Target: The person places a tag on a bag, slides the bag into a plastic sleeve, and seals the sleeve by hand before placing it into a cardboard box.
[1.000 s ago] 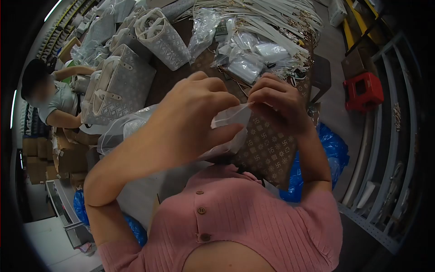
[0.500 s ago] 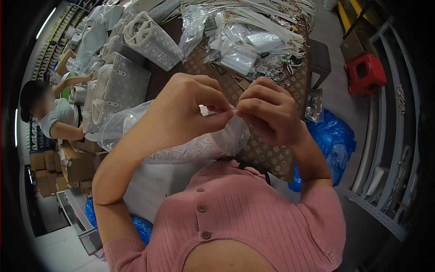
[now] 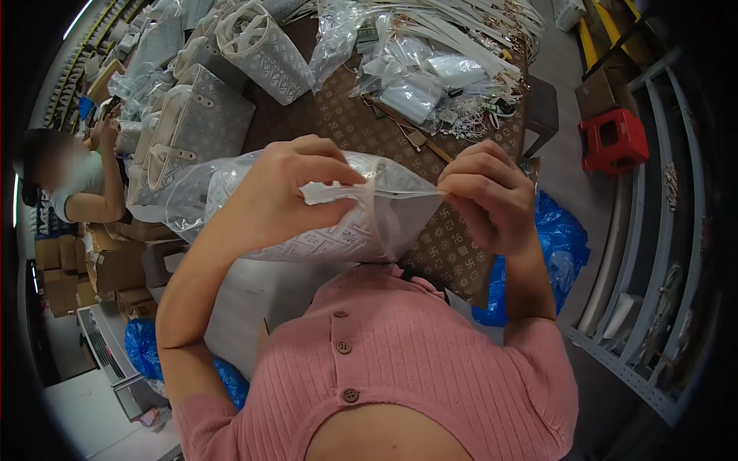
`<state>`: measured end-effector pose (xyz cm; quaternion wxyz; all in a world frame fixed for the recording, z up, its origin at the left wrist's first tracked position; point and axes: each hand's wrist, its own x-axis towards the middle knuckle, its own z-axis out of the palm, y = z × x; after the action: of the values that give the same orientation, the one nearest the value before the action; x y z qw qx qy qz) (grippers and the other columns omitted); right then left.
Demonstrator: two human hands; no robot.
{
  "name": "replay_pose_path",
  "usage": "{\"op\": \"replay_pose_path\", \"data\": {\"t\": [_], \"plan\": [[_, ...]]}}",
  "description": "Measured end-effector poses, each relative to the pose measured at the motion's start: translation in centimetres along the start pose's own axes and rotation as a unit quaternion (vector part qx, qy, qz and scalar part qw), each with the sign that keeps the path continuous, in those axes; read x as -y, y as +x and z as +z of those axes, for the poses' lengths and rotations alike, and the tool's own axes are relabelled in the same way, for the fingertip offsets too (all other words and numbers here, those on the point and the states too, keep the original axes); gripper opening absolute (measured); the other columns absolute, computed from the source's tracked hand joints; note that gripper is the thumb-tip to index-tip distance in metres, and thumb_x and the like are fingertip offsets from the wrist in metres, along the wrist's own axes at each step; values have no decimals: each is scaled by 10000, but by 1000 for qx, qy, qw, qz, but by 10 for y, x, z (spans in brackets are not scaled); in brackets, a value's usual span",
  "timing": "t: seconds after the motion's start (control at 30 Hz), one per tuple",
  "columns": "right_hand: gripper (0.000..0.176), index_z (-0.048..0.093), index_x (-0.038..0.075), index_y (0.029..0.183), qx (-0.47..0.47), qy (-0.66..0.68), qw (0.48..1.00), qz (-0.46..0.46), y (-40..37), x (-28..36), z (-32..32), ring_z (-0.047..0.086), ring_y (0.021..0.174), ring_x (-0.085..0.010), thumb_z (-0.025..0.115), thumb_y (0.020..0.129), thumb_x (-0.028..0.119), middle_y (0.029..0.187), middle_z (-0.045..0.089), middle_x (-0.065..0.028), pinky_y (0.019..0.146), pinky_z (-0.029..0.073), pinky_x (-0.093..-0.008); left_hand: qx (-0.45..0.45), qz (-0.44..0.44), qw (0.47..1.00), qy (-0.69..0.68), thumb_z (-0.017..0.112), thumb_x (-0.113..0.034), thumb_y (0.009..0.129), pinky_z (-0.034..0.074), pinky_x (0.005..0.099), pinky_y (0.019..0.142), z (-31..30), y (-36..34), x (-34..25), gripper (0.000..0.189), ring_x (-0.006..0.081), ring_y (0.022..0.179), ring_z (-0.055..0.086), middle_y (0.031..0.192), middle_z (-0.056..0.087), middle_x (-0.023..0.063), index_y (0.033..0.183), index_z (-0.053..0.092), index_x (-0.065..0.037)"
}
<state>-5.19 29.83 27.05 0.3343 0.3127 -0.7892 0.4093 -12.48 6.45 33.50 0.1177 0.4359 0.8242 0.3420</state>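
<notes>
A clear plastic bag (image 3: 419,211) surrounds a white patterned handbag (image 3: 338,242) lying across the table edge in front of me. My right hand (image 3: 490,192) pinches the plastic bag's end between thumb and fingers, drawing it to a taut point on the right. Over the handbag, my left hand (image 3: 296,192) has its thumb and fingers apart, with the wrapped bag showing through the gap. Its fingertips are close to the handbag's rim.
Other patterned handbags (image 3: 196,123) stand at the left of the brown patterned table (image 3: 338,111). Plastic packets (image 3: 411,96) and white straps (image 3: 453,34) lie at the back. A person (image 3: 84,177) works at the left. A red stool (image 3: 613,144) and blue plastic sack (image 3: 557,246) are at the right.
My hands, fingertips together before, have moved apart. The left fingers have opened, while the right hand has gone rightward, stretching the plastic. The person at left has raised an arm.
</notes>
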Motion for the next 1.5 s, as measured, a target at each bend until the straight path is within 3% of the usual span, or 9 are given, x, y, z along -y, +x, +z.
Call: {"op": "replay_pose_path", "data": {"t": [0.07, 0.27, 0.4, 0.9, 1.0, 1.07, 1.2, 1.27, 1.5], "plan": [[105, 589, 39, 789, 14, -4, 1000, -4, 3, 6, 2, 529, 662, -241, 647, 702, 43, 755, 557, -65, 580, 446, -317, -34, 108, 993, 20, 692, 8, 622, 447, 282, 549, 11, 12, -12, 174, 187, 620, 564, 731, 596, 75, 789, 680, -39], [110, 592, 34, 791, 15, -31, 999, 1, 4, 13, 4, 533, 668, -241, 650, 699, 44, 755, 558, -67, 583, 451, -316, 9, 177, 984, 0, 694, 6, 611, 444, 287, 506, 23, 34, -18, 121, 199, 627, 563, 690, 587, 62, 722, 659, -28], [110, 595, 41, 786, -10, -51, 999, 3, -3, 16, 6, 545, 690, -228, 647, 691, 24, 757, 583, -64, 612, 452, -303, 1, 172, 984, -43, 689, 22, 606, 442, 284, 495, 26, 27, -14, 130, 188, 624, 560, 676, 586, 56, 723, 662, -28], [142, 577, 39, 783, -32, -97, 994, 44, -18, 18, 1, 543, 707, -251, 637, 660, 1, 776, 570, -69, 635, 458, -318, -71, 40, 997, 17, 685, 4, 633, 456, 273, 501, 5, -33, 36, 126, 179, 637, 549, 707, 585, 65, 755, 664, -20], [138, 583, 41, 792, 1, -70, 992, 106, -7, 21, -6, 553, 756, -254, 657, 675, 33, 796, 573, -76, 654, 459, -328, -98, 51, 993, 38, 687, 10, 620, 454, 277, 510, 2, -39, 36, 139, 186, 645, 548, 716, 586, 64, 753, 662, -22], [162, 595, 46, 805, -35, -104, 986, 123, 20, 36, -8, 552, 797, -259, 681, 689, 119, 813, 571, -77, 662, 455, -331, -100, 105, 987, 74, 687, 29, 594, 444, 287, 540, 0, -37, 26, 178, 198, 657, 545, 721, 582, 60, 762, 647, -15], [185, 584, 58, 743, 101, -183, 978, 15, 36, 43, 14, 532, 759, -231, 690, 660, 184, 764, 536, -46, 617, 434, -322, -54, 129, 985, 103, 691, 0, 598, 450, 306, 571, 5, -42, 11, 213, 221, 682, 544, 738, 567, 64, 803, 637, -25], [172, 593, 62, 709, 248, -172, 953, 3, 38, 40, 13, 491, 631, -217, 712, 648, 171, 654, 490, -38, 563, 394, -316, -68, 152, 976, 139, 695, -29, 608, 455, 319, 596, 5, -51, 13, 230, 234, 694, 541, 748, 559, 68, 828, 629, -30], [198, 525, 94, 623, 217, -189, 957, -40, 42, 41, 7, 446, 575, -189, 703, 574, 165, 565, 392, -7, 520, 370, -301, -109, 99, 977, 156, 691, -3, 597, 462, 316, 595, -16, -85, 42, 217, 230, 682, 545, 745, 562, 64, 801, 622, -30]]}}
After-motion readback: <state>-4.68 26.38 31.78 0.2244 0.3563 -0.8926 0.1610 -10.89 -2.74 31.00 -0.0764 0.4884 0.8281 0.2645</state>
